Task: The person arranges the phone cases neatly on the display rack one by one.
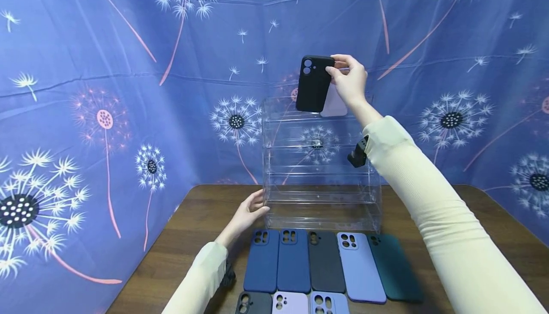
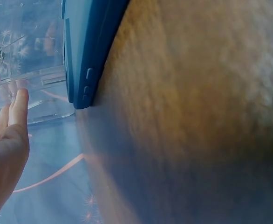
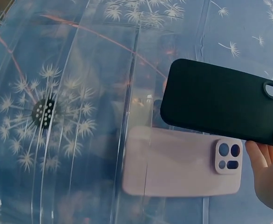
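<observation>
My right hand (image 1: pixel 350 79) pinches a black phone case (image 1: pixel 314 85) by its upper right edge, thumb on its back, at the top of a clear tiered display rack (image 1: pixel 321 197). Behind it a pale pink phone case (image 3: pixel 183 163) stands on the rack's top tier; the black phone case (image 3: pixel 215 100) partly overlaps it in the right wrist view. My left hand (image 1: pixel 249 214) rests at the rack's lower left side with fingers extended. In the left wrist view, that hand (image 2: pixel 8 135) is beside the clear plastic, holding nothing.
On the wooden table (image 1: pixel 171 247), phone cases lie in rows before the rack: dark blue ones (image 1: pixel 261 266), a black one (image 1: pixel 327 264), a light blue one (image 1: pixel 362 271) and a green one (image 1: pixel 394 268). A lilac case (image 1: pixel 290 303) lies nearer. A dandelion-print cloth (image 1: pixel 193 56) hangs behind.
</observation>
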{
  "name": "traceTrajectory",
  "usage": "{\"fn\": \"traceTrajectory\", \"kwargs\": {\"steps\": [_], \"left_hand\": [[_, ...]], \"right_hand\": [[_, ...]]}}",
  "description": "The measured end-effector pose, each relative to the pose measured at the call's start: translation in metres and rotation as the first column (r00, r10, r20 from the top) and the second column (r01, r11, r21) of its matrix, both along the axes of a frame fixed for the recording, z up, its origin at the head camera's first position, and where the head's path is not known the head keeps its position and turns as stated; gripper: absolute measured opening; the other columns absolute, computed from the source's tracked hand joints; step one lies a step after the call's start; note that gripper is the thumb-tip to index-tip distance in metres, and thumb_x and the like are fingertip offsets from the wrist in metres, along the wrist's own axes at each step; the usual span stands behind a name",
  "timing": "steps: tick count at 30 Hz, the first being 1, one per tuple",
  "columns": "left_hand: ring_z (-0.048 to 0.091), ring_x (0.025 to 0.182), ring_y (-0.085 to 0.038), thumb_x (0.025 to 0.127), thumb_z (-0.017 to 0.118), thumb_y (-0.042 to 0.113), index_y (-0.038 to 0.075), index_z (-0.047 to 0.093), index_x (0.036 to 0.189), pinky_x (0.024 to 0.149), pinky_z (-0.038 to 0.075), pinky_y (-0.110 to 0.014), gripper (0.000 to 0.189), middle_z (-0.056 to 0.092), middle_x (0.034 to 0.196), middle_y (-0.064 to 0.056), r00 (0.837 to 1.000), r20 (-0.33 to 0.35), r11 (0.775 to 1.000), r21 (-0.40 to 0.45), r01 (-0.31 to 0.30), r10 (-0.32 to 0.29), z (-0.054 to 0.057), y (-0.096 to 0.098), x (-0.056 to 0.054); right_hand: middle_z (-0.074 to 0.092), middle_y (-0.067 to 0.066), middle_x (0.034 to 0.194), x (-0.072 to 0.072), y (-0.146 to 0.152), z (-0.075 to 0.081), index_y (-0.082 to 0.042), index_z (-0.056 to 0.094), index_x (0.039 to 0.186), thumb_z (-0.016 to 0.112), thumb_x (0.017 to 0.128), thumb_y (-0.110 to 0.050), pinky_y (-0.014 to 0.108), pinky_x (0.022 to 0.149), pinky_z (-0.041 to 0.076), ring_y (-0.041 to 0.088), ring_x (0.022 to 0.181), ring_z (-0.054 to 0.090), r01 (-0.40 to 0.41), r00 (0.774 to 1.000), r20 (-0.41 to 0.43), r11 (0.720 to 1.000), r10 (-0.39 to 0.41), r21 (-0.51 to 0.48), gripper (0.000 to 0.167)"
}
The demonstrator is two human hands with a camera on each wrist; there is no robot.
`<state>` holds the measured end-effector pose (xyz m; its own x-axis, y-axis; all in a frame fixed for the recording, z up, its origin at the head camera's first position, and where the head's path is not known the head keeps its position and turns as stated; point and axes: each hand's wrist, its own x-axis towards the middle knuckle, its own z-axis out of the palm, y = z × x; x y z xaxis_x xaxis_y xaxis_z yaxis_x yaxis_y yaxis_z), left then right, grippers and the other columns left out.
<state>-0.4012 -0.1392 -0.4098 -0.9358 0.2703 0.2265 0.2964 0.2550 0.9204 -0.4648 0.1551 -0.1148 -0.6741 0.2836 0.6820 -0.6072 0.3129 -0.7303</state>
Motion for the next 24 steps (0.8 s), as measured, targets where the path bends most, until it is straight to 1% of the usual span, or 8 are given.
{"fn": "traceTrajectory", "kwargs": {"steps": [2, 4, 7, 10, 13, 15, 19, 24], "left_hand": [[0.051, 0.119, -0.041, 0.090, 0.061, 0.008, 0.004, 0.036, 0.142, 0.097, 0.046, -0.047, 0.058, 0.048, 0.134, -0.028, 1.000, 0.022, 1.000, 0.011, 0.012, -0.012, 0.006, 0.001, 0.005], [0.049, 0.120, -0.043, 0.090, 0.061, 0.008, 0.002, 0.035, 0.143, 0.097, 0.046, -0.048, 0.059, 0.046, 0.134, -0.029, 0.999, 0.024, 1.000, 0.012, 0.026, -0.027, 0.011, 0.001, 0.009], [0.050, 0.119, -0.042, 0.090, 0.061, 0.006, 0.001, 0.035, 0.142, 0.096, 0.046, -0.049, 0.059, 0.047, 0.134, -0.029, 0.999, 0.027, 0.999, 0.020, 0.027, -0.028, 0.014, 0.002, 0.011], [0.052, 0.118, -0.041, 0.090, 0.061, 0.005, 0.001, 0.036, 0.142, 0.096, 0.047, -0.047, 0.058, 0.048, 0.133, -0.029, 1.000, 0.017, 0.999, 0.028, 0.020, -0.020, 0.007, 0.001, 0.006], [0.053, 0.118, -0.040, 0.090, 0.061, 0.006, 0.003, 0.037, 0.142, 0.096, 0.047, -0.044, 0.058, 0.048, 0.133, -0.028, 1.000, 0.010, 0.999, 0.031, 0.012, -0.013, -0.002, 0.000, -0.002], [0.053, 0.118, -0.039, 0.090, 0.061, 0.007, 0.004, 0.037, 0.142, 0.095, 0.048, -0.042, 0.058, 0.049, 0.133, -0.027, 1.000, 0.003, 1.000, 0.027, 0.008, -0.008, -0.007, -0.001, -0.004], [0.052, 0.118, -0.039, 0.091, 0.060, 0.007, 0.005, 0.037, 0.142, 0.096, 0.047, -0.044, 0.057, 0.050, 0.133, -0.025, 1.000, -0.006, 1.000, 0.028, 0.007, -0.007, -0.010, -0.001, -0.005], [0.052, 0.119, -0.038, 0.091, 0.060, 0.009, 0.007, 0.036, 0.143, 0.098, 0.046, -0.047, 0.057, 0.049, 0.134, -0.024, 1.000, -0.010, 1.000, 0.023, 0.010, -0.009, -0.009, -0.001, -0.004]], "right_hand": [[0.057, -0.007, 0.089, -0.003, -0.004, 0.001, -0.009, 0.066, 0.116, 0.067, 0.086, -0.009, 0.018, 0.072, 0.056, 0.006, 0.081, 0.064, -0.003, 1.000, -0.005, 1.000, 0.003, -0.025, 0.030], [0.057, -0.007, 0.089, -0.006, -0.007, 0.002, -0.008, 0.066, 0.115, 0.067, 0.085, -0.007, 0.017, 0.070, 0.056, 0.005, 0.079, 0.063, -0.013, 1.000, -0.018, 0.999, 0.013, -0.042, 0.030], [0.057, -0.008, 0.087, -0.010, -0.013, 0.003, -0.007, 0.066, 0.115, 0.067, 0.085, -0.006, 0.016, 0.067, 0.055, 0.002, 0.076, 0.061, -0.018, 0.999, -0.035, 0.999, 0.017, -0.048, 0.030], [0.058, -0.006, 0.087, -0.014, -0.018, 0.003, -0.007, 0.066, 0.114, 0.067, 0.085, -0.006, 0.013, 0.066, 0.053, -0.001, 0.074, 0.060, -0.002, 0.999, -0.044, 1.000, 0.001, -0.026, 0.029], [0.062, 0.000, 0.091, -0.018, -0.022, 0.000, -0.008, 0.067, 0.114, 0.067, 0.085, -0.008, 0.012, 0.067, 0.052, -0.001, 0.073, 0.059, 0.025, 0.998, -0.052, 1.000, -0.025, 0.008, 0.029], [0.064, 0.004, 0.095, -0.020, -0.025, -0.002, -0.009, 0.067, 0.114, 0.067, 0.085, -0.008, 0.012, 0.068, 0.051, 0.000, 0.074, 0.060, 0.041, 0.998, -0.053, 0.999, -0.040, 0.027, 0.028], [0.065, 0.008, 0.097, -0.026, -0.029, -0.006, -0.009, 0.068, 0.113, 0.068, 0.085, -0.008, 0.012, 0.069, 0.049, 0.002, 0.076, 0.059, 0.061, 0.997, -0.049, 0.997, -0.058, 0.046, 0.028], [0.066, 0.011, 0.096, -0.035, -0.037, -0.010, -0.008, 0.070, 0.110, 0.069, 0.084, -0.007, 0.009, 0.066, 0.045, -0.002, 0.070, 0.056, 0.076, 0.995, -0.060, 0.996, -0.074, 0.042, 0.026]]}}
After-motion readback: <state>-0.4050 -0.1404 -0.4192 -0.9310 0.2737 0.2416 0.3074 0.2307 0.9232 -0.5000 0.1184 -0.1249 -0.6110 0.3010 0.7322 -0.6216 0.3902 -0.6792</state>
